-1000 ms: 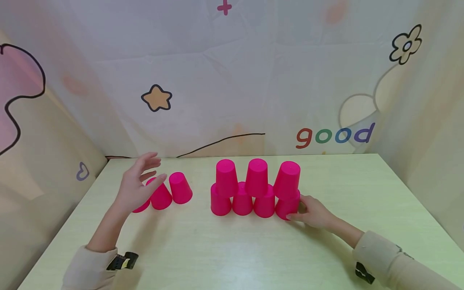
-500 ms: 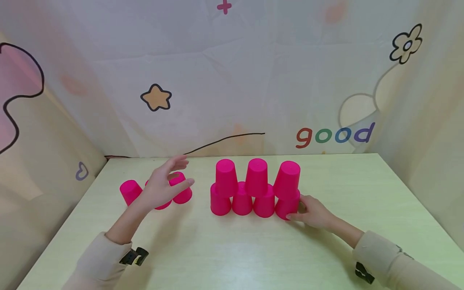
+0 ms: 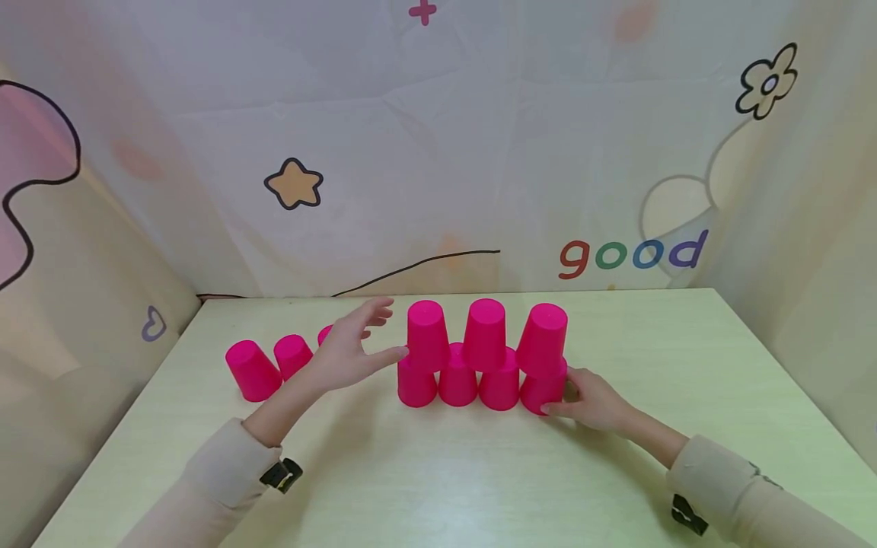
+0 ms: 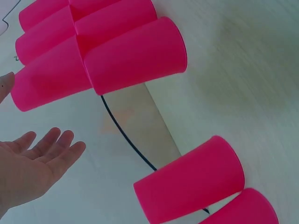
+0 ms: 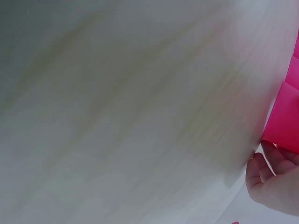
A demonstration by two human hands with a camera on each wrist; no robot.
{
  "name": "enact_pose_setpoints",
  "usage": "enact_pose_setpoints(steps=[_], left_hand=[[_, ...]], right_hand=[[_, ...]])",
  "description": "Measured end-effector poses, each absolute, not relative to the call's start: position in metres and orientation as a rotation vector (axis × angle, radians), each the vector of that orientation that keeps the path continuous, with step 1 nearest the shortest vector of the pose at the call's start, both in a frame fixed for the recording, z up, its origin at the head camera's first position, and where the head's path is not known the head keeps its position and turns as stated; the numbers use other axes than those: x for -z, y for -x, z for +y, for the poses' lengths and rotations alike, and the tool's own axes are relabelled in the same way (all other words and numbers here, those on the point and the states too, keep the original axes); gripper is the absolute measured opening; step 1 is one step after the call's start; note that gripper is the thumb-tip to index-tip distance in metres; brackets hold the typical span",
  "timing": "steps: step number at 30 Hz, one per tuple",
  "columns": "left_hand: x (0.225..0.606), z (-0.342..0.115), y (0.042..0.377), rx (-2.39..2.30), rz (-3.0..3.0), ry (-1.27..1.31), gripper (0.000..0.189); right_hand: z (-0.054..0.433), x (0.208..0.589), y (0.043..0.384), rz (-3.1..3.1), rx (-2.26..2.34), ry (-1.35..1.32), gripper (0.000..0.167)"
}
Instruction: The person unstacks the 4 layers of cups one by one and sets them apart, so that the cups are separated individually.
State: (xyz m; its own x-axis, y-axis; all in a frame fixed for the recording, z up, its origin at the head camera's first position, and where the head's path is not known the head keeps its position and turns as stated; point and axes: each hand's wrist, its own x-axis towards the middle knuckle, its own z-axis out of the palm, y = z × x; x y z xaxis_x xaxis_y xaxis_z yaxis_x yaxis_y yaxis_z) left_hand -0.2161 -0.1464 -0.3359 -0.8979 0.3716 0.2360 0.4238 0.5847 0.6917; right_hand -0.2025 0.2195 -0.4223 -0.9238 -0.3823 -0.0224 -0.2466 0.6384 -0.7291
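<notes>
Several upside-down pink cups stand in two tiers, with three in the upper row bridging those below. My left hand (image 3: 346,350) is raised at the left end, fingers spread and holding nothing. Its thumb overlaps the edge of the upper left cup (image 3: 428,335) in the head view. In the left wrist view, the left hand (image 4: 35,165) has its palm turned towards the cups. At the other end, my right hand (image 3: 594,399) holds the lower right cup (image 3: 537,394) by its base, thumb in front. The right wrist view catches these fingers at that cup's side (image 5: 282,119).
Three more upside-down pink cups stand at the left, including the leftmost cup (image 3: 253,373); my left hand and forearm partly hide the others. A pale table (image 3: 438,479) bears everything. Behind it hangs a printed cloth (image 3: 438,175).
My left hand has moved right, from over the separate cups to the left end of the tiers. The right hand and the tiered cups have stayed put.
</notes>
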Motion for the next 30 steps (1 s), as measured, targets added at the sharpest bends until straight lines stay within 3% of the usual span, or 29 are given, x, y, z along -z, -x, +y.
enact_pose_setpoints(steps=[30], left_hand=[[0.349,-0.110,0.228,1.569,-2.567,0.645,0.054]], right_hand=[[0.219,0.423,0.203,2.687,1.148,0.518,0.054]])
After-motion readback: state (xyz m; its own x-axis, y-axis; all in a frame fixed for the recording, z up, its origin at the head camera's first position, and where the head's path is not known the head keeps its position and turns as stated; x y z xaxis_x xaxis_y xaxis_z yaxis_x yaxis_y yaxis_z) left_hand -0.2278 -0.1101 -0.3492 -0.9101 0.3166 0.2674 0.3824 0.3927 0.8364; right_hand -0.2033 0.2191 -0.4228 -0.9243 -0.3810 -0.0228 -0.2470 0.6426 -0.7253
